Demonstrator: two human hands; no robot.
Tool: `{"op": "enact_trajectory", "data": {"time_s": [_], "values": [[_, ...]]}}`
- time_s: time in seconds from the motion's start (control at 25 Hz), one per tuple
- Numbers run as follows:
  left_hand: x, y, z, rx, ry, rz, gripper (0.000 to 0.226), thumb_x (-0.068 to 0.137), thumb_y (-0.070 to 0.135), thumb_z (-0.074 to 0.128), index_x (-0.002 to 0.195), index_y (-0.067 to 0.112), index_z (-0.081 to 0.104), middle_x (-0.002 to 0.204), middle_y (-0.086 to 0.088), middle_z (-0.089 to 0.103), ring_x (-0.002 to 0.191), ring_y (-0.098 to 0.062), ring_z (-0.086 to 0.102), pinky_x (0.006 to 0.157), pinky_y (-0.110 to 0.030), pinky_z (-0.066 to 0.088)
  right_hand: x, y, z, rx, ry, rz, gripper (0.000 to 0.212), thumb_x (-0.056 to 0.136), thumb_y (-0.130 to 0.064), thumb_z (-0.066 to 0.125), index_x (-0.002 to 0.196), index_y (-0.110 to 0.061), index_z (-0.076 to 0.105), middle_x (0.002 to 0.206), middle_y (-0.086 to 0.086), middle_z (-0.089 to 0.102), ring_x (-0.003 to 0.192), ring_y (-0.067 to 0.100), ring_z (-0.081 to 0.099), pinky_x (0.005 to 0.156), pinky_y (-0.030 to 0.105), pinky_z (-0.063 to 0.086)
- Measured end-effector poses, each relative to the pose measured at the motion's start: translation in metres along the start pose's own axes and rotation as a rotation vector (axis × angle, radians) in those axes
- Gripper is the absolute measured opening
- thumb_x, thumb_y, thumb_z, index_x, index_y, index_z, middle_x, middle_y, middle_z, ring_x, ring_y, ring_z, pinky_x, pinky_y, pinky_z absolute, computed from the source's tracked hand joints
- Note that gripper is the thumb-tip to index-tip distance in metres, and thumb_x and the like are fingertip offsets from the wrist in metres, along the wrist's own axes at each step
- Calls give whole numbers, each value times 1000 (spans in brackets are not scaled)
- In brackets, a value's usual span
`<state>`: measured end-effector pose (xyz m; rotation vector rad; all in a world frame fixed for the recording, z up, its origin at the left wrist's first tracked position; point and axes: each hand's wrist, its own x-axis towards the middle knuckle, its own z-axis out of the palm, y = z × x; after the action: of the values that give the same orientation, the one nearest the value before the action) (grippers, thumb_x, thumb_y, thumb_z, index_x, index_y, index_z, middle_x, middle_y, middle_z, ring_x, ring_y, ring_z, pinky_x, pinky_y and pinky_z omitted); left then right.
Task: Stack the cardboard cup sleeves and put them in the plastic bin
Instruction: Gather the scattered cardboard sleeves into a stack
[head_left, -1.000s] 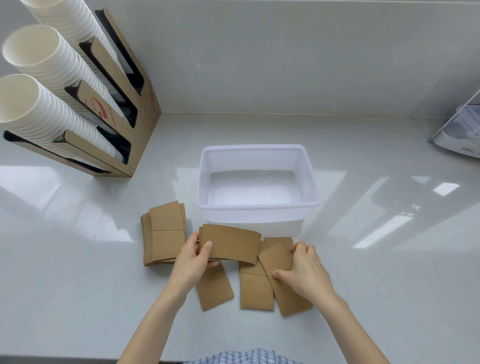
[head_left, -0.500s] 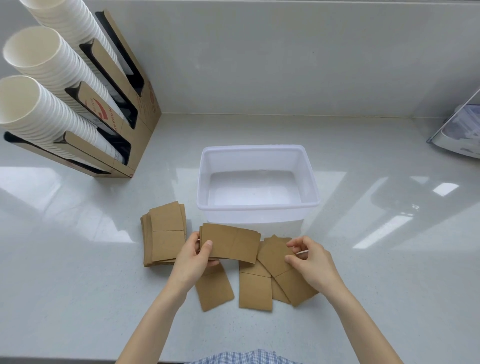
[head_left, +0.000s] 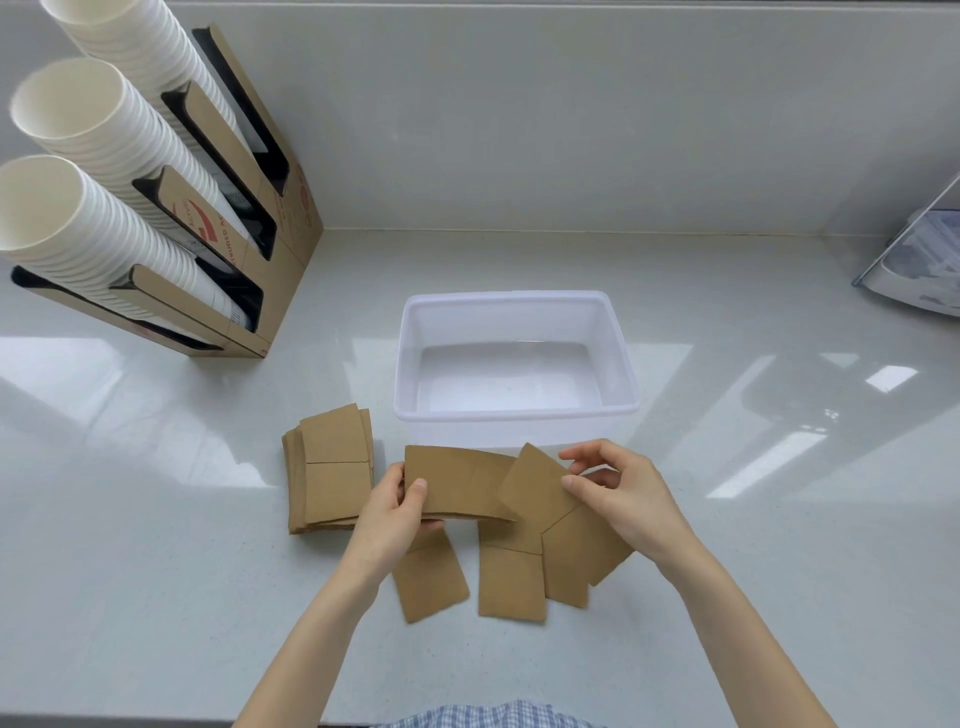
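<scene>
My left hand (head_left: 390, 519) grips a small stack of brown cardboard sleeves (head_left: 457, 483) by its left end, held just above the counter. My right hand (head_left: 621, 493) pinches one tilted sleeve (head_left: 537, 480) by its right edge, lifted beside that stack. Several loose sleeves lie flat below the hands: one at the left (head_left: 430, 582), one in the middle (head_left: 511, 584), one at the right (head_left: 584, 556). A neat pile of sleeves (head_left: 330, 467) rests to the left. The translucent white plastic bin (head_left: 514, 415) stands just behind, with nothing inside.
A cardboard dispenser (head_left: 270, 218) holding three tilted rows of white paper cups (head_left: 78, 218) stands at the back left. A clear plastic object (head_left: 919, 260) sits at the right edge. The wall rises behind the bin; the counter's front edge is near my body.
My right hand has picked a sleeve up off the loose ones and raised it toward the stack in my left hand. The left hand has stayed in place.
</scene>
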<state>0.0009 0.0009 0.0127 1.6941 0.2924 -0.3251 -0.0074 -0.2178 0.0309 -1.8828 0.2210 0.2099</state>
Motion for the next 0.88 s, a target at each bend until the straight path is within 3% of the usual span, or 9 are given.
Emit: {"op": "enact_trajectory", "data": {"time_s": [0.24,0.4,0.56,0.76,0.88], "values": [[-3,1,10,11,-76,-13,21,93,14,36,97,25,53,103,1,64,90,-11,63,71,-17,55,13,-11,27,-139,-62,-110,22,79,-6,61,86,-27,58,83,-5,57,72,9,55,64,2,43],[-5,4,15,-56,-129,-42,26,94,16,35,115,11,50,107,-5,61,92,-12,60,70,-15,56,19,-19,36,-205,-86,-200,22,79,-7,60,92,-25,59,82,-9,54,79,5,54,69,4,42],[-7,3,22,-62,-145,-26,26,92,20,43,115,10,50,101,0,63,86,-5,64,70,-17,56,24,-17,44,-285,-71,-260,21,81,-9,58,99,-18,62,89,-5,55,85,9,53,71,5,39],[-4,-4,15,1,-54,-35,27,91,17,44,117,10,48,110,-4,61,95,-14,63,63,-10,53,21,-6,41,-282,11,-239,17,87,-14,53,101,-15,61,96,-5,55,84,-1,51,71,-3,37],[-1,-4,3,-3,39,-34,17,92,17,43,108,17,48,107,0,59,91,-7,59,57,-7,51,16,6,31,-314,92,-115,18,89,-16,49,102,-14,61,97,-1,59,84,8,53,70,10,41]]}}
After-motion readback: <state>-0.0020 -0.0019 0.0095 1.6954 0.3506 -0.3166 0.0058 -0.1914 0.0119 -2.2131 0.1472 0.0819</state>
